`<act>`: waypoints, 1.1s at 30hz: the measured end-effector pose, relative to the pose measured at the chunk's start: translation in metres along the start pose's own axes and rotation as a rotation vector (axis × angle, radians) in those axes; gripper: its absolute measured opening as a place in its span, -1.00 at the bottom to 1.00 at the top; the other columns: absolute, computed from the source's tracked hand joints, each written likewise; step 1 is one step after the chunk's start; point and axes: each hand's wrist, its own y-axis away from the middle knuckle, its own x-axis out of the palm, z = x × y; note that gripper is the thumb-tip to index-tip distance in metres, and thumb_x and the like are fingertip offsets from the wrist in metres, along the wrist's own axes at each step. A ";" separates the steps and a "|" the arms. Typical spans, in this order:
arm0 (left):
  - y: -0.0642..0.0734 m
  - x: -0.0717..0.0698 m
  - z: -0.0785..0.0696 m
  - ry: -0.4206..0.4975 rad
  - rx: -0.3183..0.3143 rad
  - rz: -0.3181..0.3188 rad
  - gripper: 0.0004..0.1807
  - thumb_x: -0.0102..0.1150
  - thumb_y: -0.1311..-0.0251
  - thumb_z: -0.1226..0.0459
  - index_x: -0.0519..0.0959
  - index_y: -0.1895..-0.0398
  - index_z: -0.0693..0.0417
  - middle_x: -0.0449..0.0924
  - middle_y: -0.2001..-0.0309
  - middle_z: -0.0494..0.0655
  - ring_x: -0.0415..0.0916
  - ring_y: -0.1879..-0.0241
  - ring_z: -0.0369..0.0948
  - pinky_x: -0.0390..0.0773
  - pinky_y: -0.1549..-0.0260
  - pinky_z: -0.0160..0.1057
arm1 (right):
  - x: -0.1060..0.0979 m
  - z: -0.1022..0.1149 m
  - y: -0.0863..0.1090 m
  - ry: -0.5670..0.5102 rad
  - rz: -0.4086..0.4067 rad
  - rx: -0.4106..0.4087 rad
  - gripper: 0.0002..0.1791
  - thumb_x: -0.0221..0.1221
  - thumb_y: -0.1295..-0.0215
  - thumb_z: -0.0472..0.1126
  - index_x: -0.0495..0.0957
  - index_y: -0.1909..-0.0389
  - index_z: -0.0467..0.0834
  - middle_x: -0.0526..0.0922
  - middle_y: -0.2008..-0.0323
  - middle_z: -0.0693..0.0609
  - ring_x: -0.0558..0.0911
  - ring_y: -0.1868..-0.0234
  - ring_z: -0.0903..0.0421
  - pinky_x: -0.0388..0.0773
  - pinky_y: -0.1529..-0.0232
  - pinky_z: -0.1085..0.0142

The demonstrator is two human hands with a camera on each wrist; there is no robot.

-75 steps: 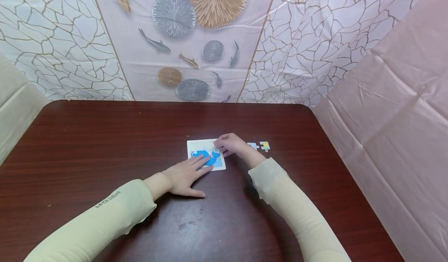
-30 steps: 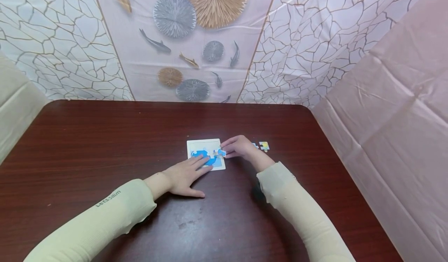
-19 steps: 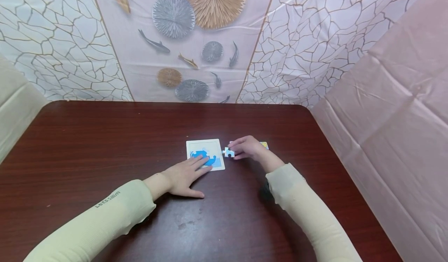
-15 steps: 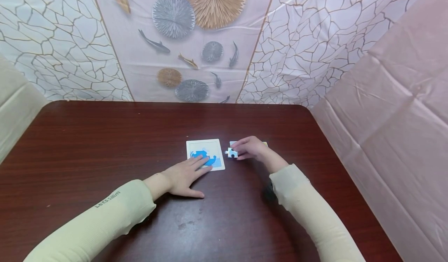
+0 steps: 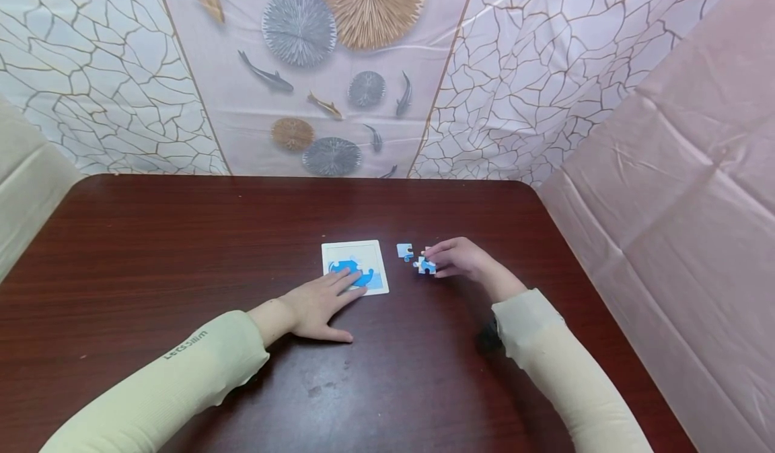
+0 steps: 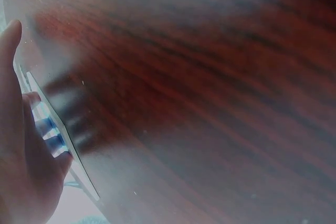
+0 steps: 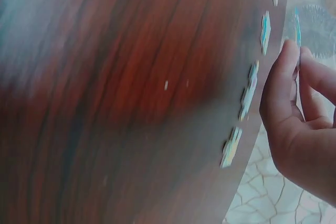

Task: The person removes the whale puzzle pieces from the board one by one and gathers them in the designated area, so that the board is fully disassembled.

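Observation:
My left hand (image 5: 321,305) lies with spread, straight fingers on the near-left part of a white-framed puzzle board (image 5: 354,246). Assembled blue pieces (image 5: 366,278) show in the board, partly covered by those fingers; its upper part is pale and bare. To the right of the board, my right hand (image 5: 463,259) pinches a blue-and-white jigsaw piece (image 5: 426,266) between thumb and fingers. The right wrist view shows this held piece (image 7: 297,27) edge-on, raised off the table. A light-blue loose piece (image 5: 404,252) lies between board and right hand.
In the right wrist view several loose pieces lie in a row on the table, the last being a yellowish piece (image 7: 231,148); the right hand hides some of them in the head view. The dark wooden table (image 5: 181,237) ends at a patterned cloth backdrop (image 5: 254,136).
My right hand has lifted the blue-and-white piece away from the board's right side and carried it rightward, uncovering the light-blue loose piece. The left hand has stayed in place.

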 end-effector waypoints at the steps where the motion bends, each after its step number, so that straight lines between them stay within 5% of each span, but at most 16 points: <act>1: 0.000 0.000 0.000 0.001 -0.002 0.003 -0.09 -0.04 -0.15 -0.27 0.09 -0.44 0.03 -0.04 -0.47 0.12 -0.11 -0.46 0.06 0.04 -0.40 -0.02 | -0.003 -0.001 0.001 0.005 0.003 -0.005 -0.65 0.06 -0.31 -0.39 0.45 -0.07 -0.46 0.58 0.05 -0.19 0.58 0.35 0.21 0.65 0.17 0.21; 5: 0.000 0.000 0.000 -0.003 -0.003 0.006 -0.09 -0.05 -0.15 -0.28 0.08 -0.44 0.03 -0.05 -0.47 0.12 -0.11 -0.46 0.06 0.04 -0.40 -0.02 | -0.015 -0.005 0.006 0.023 -0.003 -0.015 -0.65 0.03 -0.33 -0.36 0.45 -0.08 -0.46 0.57 0.09 -0.16 0.57 0.31 0.18 0.65 0.16 0.23; 13: 0.000 0.000 0.001 -0.012 0.000 0.003 -0.09 -0.05 -0.15 -0.28 0.09 -0.44 0.03 -0.04 -0.47 0.12 -0.11 -0.46 0.06 0.04 -0.40 -0.03 | -0.040 -0.017 0.010 0.069 -0.016 -0.027 -0.61 -0.03 -0.38 -0.30 0.41 -0.11 -0.47 0.45 -0.14 -0.35 0.57 0.19 0.15 0.63 0.09 0.22; 33: 0.000 -0.001 0.000 -0.008 -0.010 0.027 -0.09 -0.07 -0.16 -0.29 0.06 -0.45 0.02 -0.08 -0.48 0.10 -0.14 -0.47 0.05 0.02 -0.41 -0.02 | -0.059 -0.036 0.009 0.063 -0.007 0.048 -0.61 0.07 -0.31 -0.34 0.39 -0.10 -0.47 0.59 0.40 0.11 0.58 0.40 0.20 0.63 0.29 0.37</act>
